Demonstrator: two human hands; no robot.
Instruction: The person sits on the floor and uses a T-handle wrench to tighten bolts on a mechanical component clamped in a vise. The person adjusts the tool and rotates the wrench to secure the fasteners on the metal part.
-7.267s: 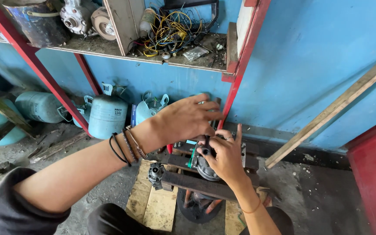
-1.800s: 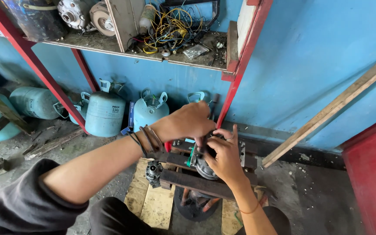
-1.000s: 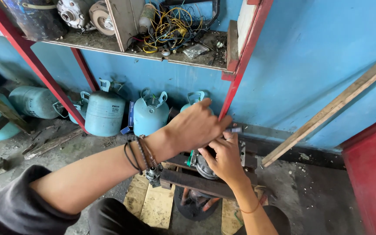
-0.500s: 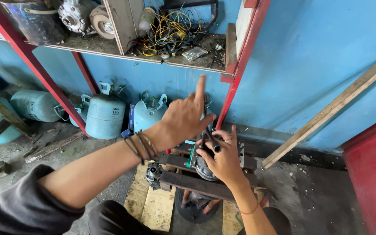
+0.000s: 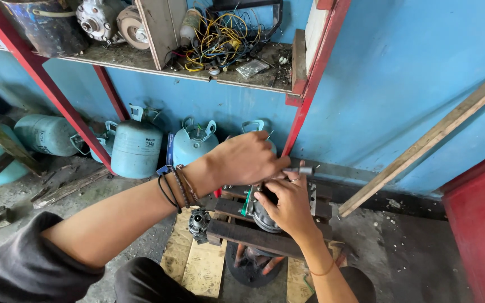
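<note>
— What lines the blue wall, from the left?

— Pale blue metal gas cylinders (image 5: 137, 147) with small printed labels, under a grimy wooden shelf (image 5: 141, 59) of tangled yellow wires (image 5: 215, 40).

— And the hands?

— The left hand (image 5: 248, 160), closed, and the right hand (image 5: 287, 202), fingers curled, both grip a grey metal part (image 5: 265, 216) clamped in a dark vise (image 5: 254, 235) above a wooden pallet (image 5: 192, 264). Right of them, a plank (image 5: 428, 140) leans.
</note>
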